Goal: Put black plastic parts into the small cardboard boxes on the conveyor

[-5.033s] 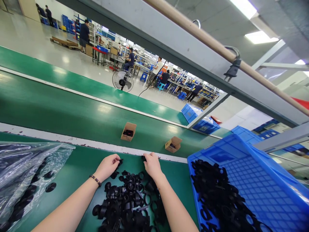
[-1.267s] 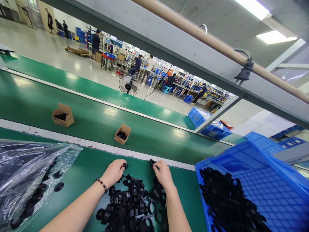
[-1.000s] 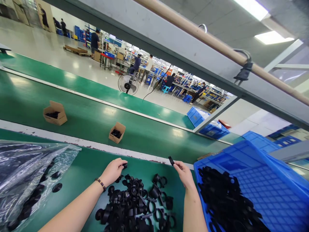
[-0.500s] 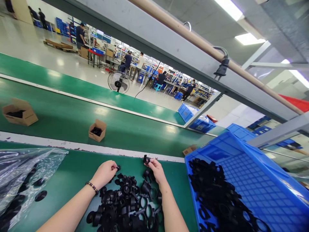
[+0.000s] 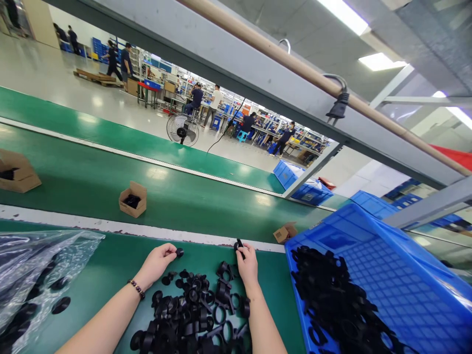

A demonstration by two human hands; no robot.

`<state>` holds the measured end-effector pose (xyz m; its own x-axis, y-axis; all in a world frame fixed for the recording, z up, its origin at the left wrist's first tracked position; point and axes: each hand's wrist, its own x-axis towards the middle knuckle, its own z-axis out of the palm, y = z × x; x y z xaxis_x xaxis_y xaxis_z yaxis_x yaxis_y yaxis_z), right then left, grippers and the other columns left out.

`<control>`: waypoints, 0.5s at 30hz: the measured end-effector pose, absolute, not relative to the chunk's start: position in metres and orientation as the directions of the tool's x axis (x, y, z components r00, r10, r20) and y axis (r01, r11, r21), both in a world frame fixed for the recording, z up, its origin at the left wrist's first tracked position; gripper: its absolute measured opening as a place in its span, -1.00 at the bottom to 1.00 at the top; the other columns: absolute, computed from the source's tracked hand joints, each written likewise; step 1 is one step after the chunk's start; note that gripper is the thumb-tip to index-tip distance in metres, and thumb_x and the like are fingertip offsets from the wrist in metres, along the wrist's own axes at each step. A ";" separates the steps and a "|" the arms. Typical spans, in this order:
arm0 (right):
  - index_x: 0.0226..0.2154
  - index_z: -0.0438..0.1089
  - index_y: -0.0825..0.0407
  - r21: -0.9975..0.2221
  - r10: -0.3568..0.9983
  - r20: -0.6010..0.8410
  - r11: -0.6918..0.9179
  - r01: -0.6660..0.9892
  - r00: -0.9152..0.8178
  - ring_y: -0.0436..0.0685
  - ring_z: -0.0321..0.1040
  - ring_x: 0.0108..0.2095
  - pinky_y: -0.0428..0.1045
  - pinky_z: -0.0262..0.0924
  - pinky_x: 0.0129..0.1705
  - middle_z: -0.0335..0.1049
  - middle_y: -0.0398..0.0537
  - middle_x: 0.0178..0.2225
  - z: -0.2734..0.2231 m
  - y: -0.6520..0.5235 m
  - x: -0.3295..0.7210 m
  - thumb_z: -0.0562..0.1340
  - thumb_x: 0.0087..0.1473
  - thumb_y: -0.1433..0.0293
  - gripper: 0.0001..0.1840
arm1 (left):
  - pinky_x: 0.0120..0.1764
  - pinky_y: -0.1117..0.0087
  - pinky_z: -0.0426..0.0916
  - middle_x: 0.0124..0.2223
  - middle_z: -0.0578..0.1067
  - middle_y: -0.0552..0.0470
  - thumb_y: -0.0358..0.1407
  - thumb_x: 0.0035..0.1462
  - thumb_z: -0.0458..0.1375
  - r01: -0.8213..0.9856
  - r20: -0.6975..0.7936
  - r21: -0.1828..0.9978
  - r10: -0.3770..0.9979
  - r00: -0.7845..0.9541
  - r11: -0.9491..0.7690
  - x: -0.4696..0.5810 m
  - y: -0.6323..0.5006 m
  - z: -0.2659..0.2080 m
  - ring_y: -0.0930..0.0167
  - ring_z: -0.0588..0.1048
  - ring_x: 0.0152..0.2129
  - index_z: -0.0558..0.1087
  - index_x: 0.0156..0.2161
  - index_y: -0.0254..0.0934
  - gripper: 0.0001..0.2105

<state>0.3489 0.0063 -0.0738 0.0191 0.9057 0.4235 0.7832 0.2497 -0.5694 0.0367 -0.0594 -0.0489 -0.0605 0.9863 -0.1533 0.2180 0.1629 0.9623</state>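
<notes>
Currently holding one small black part in each hand, well apart, over the near green bench [image 5: 120,268]. With left hand [image 5: 157,265], pinching a round black cap [image 5: 179,252] between thumb and fingers; narrow grip, beaded bracelet [image 5: 137,289] below it. With right hand [image 5: 248,265], also narrow, gripping a black clip [image 5: 239,243] at the fingertips, tab slanting up, near the white edge [image 5: 147,230]. Can't tell whether one piece or two there, with fingers in the way.

Mid-bench: loose pile of black parts [image 5: 184,314], some ring-shaped, some cap-shaped. To the right: blue crate [image 5: 405,255], heaped with more black pieces [image 5: 342,300]. At far left: clear plastic bag [image 5: 29,255], dark discs [image 5: 25,312] inside; one loose disc [image 5: 61,305] at its border. Beyond the white edge, on a long green strip [image 5: 206,209]: cardboard box [image 5: 140,209], flaps up, black bits [image 5: 132,200] inside; second box [image 5: 27,179] cut off at left of view; third box [image 5: 282,233] near the crate's corner, contents hidden.

Step in hand, as judged: handling single parts, one per hand, not touching each other. Next move, as judged: calls for light, sure pinches, turning the clip enough to read its facing. Worth guarding against drops into the pile; hard to pick out, black on black.
</notes>
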 end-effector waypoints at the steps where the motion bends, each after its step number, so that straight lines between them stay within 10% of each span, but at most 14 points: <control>1: -0.41 0.37 0.02 -0.548 0.905 0.425 0.263 0.794 -0.007 0.12 0.19 -0.14 0.03 0.13 -0.11 0.19 0.04 -0.16 -0.074 0.005 0.347 0.06 -0.02 0.32 -0.79 | -0.50 0.51 0.12 -0.57 0.26 0.16 -0.17 -0.11 0.02 0.193 -0.167 0.965 0.984 -0.065 0.177 0.036 -0.060 -0.048 0.49 0.22 -0.60 0.27 -0.49 -0.27 -0.82; 15: -0.44 0.36 0.01 -0.547 0.905 0.426 0.255 0.798 0.003 0.08 0.22 -0.17 -0.03 0.14 -0.12 0.22 -0.02 -0.20 -0.072 -0.001 0.342 0.09 -0.07 0.38 -0.85 | -0.48 0.50 0.18 -0.52 0.34 0.11 -0.09 -0.15 0.08 0.177 -0.183 0.966 0.982 -0.052 0.189 0.033 -0.062 -0.052 0.47 0.27 -0.56 0.34 -0.45 -0.28 -0.73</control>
<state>0.3425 -0.0009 -0.0718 0.0026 0.9048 0.4257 0.7977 0.2549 -0.5466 0.0331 -0.0625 -0.0519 -0.0516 0.9817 -0.1831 0.1772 0.1895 0.9658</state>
